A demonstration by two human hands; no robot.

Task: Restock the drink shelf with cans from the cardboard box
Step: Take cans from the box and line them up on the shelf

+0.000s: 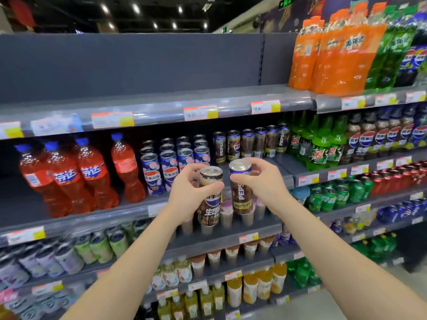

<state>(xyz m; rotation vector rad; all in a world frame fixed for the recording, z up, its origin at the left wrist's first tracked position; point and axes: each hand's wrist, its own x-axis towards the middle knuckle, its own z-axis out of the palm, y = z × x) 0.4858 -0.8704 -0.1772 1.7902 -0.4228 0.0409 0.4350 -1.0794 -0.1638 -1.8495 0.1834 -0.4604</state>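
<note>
**Two cans held up to the drink shelf [104, 219]**

Two bare forearms reach forward. The left hand [189, 192] curls round a brown Pepsi can [210, 204], and the right hand [261, 183] pinches a second brown can [241, 190] near its rim — both upright, side by side in the air. Behind stand shelved brown cans [251, 144], blue cans [166, 167] and red bottles [69, 181]. Above sits a grey upper shelf [161, 98] — then a dark ceiling with spotlights [136, 8].

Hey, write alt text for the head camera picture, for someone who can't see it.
The left hand grips one brown Pepsi can and the right hand a second can, before a stocked supermarket drink shelf. A row of matching cans stands on it behind them.
</note>
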